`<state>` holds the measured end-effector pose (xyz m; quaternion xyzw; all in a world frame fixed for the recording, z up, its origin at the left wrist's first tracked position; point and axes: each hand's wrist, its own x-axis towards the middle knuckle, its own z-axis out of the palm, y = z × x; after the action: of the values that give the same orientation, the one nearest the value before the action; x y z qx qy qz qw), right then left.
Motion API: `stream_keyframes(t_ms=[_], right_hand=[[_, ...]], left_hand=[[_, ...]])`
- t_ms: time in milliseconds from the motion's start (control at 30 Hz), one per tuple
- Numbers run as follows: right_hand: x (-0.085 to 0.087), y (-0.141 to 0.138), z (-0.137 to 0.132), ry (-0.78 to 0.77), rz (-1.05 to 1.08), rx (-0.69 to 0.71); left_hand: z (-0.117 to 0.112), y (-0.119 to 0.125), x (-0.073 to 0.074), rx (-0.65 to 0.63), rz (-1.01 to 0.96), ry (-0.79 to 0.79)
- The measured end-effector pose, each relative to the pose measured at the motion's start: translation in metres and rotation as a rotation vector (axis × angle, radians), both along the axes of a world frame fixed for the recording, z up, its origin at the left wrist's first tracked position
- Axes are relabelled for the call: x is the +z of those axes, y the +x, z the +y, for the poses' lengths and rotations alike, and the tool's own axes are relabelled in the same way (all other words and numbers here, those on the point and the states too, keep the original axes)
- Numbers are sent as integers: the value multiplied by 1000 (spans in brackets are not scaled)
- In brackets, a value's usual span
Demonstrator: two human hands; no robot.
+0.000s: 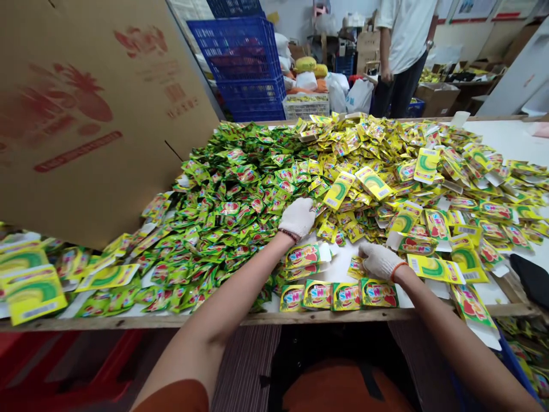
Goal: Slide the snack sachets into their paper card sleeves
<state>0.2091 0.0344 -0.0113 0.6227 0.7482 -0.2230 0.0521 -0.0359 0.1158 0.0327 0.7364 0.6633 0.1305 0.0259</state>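
Observation:
My left hand (297,218), in a white knit glove, is closed at the line where the green sachets (240,191) meet the yellow sachets (349,143); its fingertips are hidden. My right hand (380,260), gloved too, has its fingers bent down onto a small yellow sachet (355,267) on the white tabletop. Between my arms, several small printed boxes (346,296) stand in a row along the front edge. Behind their left end lie stacked boxes with an open flap (305,256). Flat yellow boxes (435,269), some with open ends, lie right of my right hand.
A large cardboard carton (94,114) stands on the table at the left. More yellow boxes (36,294) lie before it. A black phone-like object (530,279) rests at the right edge. Beyond the table are blue crates (249,63) and a standing person (403,46).

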Motion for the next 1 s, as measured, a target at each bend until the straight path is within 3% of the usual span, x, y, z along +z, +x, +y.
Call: stream_keyframes(t_ms=[133,300,367,467,667,833,900,1000], right_hand=[[-1,-3,-3,35,55,-4],[-6,0,-9,115,143,-34],[-6,3,-12,174,250,-87],[0,4,-16,250,578,-167],[21,-14,-17,254,974,-281],[30,-31,2,401,1153,-343],[29,-35,20,422,1234,-322],[20,-39,45,385,1322,-257]], left_hand=[[8,15,-6,-8,-67,27],[10,12,6,-18,-250,52],[0,6,12,-8,-372,72],[-20,-1,15,7,-607,39],[-54,16,-1,23,-1062,-105],[-67,39,5,-126,-1300,-87],[-65,43,6,-134,-1511,-188],[-57,42,2,-111,-1646,-276]])
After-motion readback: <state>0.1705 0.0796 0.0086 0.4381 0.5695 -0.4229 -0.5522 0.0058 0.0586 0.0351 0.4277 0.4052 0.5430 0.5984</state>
